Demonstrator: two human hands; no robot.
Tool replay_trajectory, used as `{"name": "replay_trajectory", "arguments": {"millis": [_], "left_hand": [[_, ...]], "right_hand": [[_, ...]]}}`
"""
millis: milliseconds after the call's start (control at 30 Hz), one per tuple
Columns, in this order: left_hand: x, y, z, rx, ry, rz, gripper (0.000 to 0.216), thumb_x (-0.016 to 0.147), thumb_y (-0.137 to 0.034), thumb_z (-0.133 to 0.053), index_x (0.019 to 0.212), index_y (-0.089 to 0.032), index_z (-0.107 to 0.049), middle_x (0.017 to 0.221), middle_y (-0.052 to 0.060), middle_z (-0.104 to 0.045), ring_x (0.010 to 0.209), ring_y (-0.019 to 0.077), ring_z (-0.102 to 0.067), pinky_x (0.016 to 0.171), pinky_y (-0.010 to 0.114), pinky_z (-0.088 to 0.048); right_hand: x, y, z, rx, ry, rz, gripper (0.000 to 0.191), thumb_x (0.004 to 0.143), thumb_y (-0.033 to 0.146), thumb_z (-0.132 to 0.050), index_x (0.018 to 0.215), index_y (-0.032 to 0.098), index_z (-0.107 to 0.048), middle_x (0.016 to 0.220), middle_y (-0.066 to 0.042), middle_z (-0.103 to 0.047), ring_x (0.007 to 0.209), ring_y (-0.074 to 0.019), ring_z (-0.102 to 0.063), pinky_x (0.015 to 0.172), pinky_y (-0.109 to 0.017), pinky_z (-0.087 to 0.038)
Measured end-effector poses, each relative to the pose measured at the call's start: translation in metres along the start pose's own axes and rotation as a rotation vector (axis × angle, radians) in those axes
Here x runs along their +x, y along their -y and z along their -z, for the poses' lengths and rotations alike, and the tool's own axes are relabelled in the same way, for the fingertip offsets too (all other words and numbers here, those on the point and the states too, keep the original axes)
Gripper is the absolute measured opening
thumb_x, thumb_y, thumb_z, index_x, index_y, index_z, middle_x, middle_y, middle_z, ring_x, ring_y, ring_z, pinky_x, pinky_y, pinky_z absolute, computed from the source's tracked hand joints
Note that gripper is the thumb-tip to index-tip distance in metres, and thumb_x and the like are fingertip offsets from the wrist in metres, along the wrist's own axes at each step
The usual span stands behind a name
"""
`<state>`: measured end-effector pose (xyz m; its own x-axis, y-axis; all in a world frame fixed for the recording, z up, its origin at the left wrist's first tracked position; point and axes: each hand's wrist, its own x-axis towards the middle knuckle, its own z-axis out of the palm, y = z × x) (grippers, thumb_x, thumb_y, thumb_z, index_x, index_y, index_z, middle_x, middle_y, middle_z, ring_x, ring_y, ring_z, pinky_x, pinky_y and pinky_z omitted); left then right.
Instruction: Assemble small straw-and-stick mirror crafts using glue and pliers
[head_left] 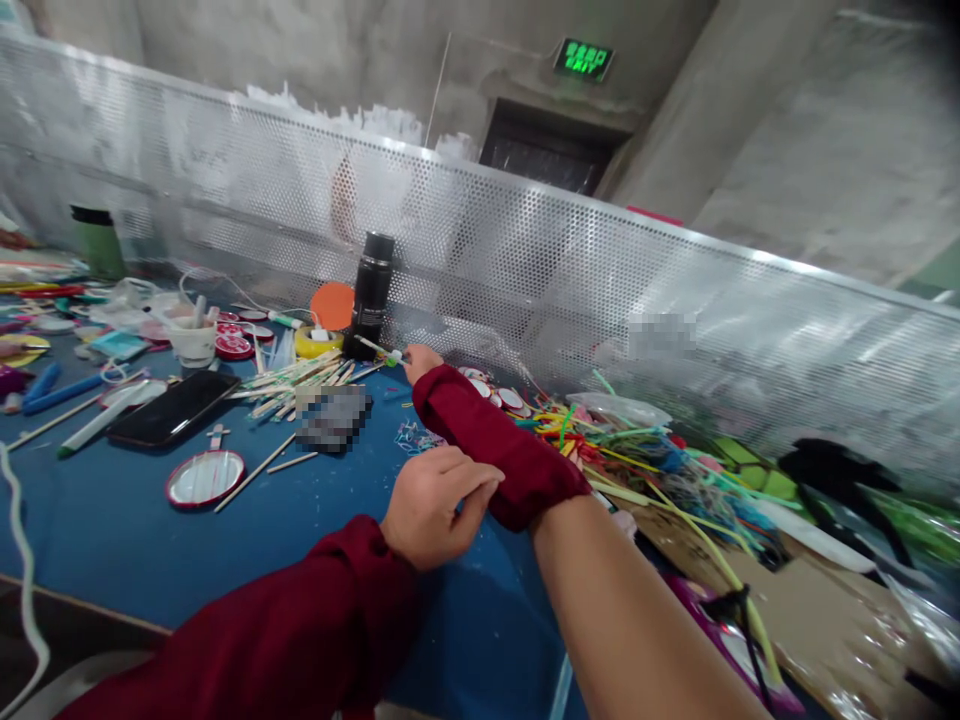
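Observation:
My left hand [439, 508] is over the blue table [300, 530], its thumb and forefinger tips pressed together. Anything between those tips is too small to make out. Reaching across to the far side, my right hand [422, 362] has its fingers closed at the end of a thin pale stick [373, 347] with a white and green part. Just left of it stands a black bottle [371, 297]. Small clear and bluish bits [415, 437] lie between the two hands. A round red-rimmed mirror piece [205, 479] rests farther left.
A perforated metal panel [480, 240] runs along the table's back. Wooden sticks [304, 388], a phone [174, 408], a plastic cup [193, 345] and yellow tape [316, 343] lie left. Tangled coloured cords [675, 470] and cardboard [832, 620] crowd the right. A white cable [22, 560] hangs at the left edge.

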<state>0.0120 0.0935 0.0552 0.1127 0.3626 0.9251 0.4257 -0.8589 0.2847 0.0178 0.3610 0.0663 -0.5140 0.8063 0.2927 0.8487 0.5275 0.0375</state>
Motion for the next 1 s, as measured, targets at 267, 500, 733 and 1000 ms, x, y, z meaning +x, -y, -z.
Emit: {"name": "replay_trajectory", "arguments": {"millis": [267,500,733,1000], "left_hand": [[-0.002,0.001,-0.003,-0.009,0.073,0.012,0.016,0.093,-0.016,-0.055,0.096,-0.016,-0.071,0.081,0.006,-0.075,0.071,0.0175,-0.064,0.068,0.029,-0.048],[-0.003,-0.001,-0.005,-0.01,0.115,0.039,0.017,0.093,-0.016,-0.055,0.097,-0.017,-0.071,0.085,0.005,-0.077,0.073,0.0179,-0.066,0.07,0.03,-0.048],[-0.003,-0.003,-0.005,-0.008,0.131,0.018,0.018,0.093,-0.017,-0.054,0.097,-0.018,-0.072,0.081,0.005,-0.076,0.07,0.0177,-0.065,0.068,0.03,-0.048],[-0.004,0.002,-0.005,0.029,0.141,0.055,0.018,0.093,-0.018,-0.055,0.096,-0.017,-0.072,0.084,0.005,-0.077,0.073,0.0179,-0.067,0.069,0.03,-0.05]], "right_hand": [[-0.019,-0.007,-0.033,0.135,0.176,0.107,0.032,0.097,0.038,-0.059,0.122,0.018,-0.062,0.13,-0.009,-0.062,0.115,-0.0226,-0.062,0.101,-0.047,-0.051],[-0.048,-0.024,-0.033,0.264,0.294,0.228,0.039,0.101,0.039,-0.047,0.126,0.018,-0.068,0.135,-0.008,-0.065,0.127,-0.0207,-0.059,0.11,-0.032,-0.044],[-0.032,-0.024,-0.025,0.33,0.242,0.27,0.046,0.102,0.038,-0.037,0.135,0.016,-0.062,0.138,-0.008,-0.063,0.129,-0.0195,-0.058,0.112,-0.031,-0.041],[-0.059,-0.007,-0.043,0.323,0.327,0.415,0.054,0.103,0.045,-0.036,0.143,0.013,-0.054,0.154,-0.012,-0.046,0.147,-0.0219,-0.038,0.125,-0.039,-0.026]]}}
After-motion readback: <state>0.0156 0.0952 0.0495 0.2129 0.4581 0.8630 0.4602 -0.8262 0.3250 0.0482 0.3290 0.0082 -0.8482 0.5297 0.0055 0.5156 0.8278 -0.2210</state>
